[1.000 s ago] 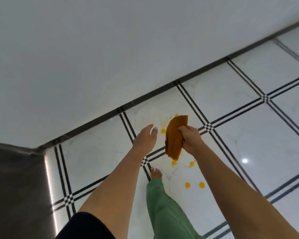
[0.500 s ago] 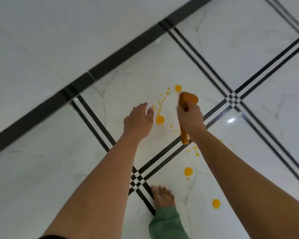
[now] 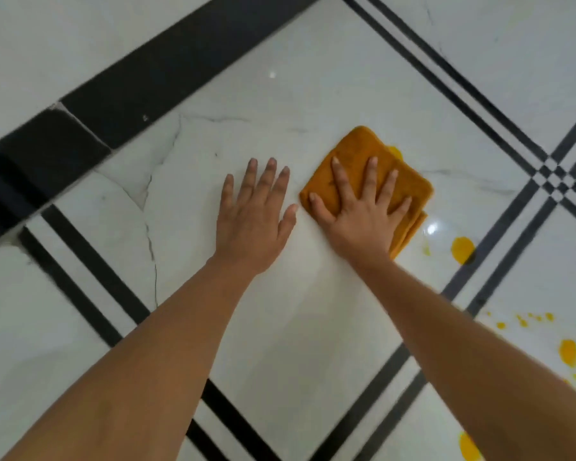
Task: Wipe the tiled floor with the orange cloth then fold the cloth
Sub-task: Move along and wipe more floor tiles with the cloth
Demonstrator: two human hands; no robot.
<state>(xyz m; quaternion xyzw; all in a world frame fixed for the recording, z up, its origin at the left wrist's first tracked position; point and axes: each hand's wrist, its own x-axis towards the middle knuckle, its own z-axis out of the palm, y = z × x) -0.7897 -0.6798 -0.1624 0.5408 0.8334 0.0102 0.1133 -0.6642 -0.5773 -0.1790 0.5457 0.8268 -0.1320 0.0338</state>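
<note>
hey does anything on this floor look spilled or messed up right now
Yes. Yellow-orange spill spots dot the white tiled floor to the right of the orange cloth, with more spatter along the right edge. The right hand presses the cloth flat; the left hand rests on bare tile. Nothing looks broken.

You're indoors, likely a home: glossy white marble-look tiled floor (image 3: 280,327) under you, double black inlay lines (image 3: 499,104) crossing in checkered knots, a dark skirting band (image 3: 167,74) edging a pale wall (image 3: 64,38).
</note>
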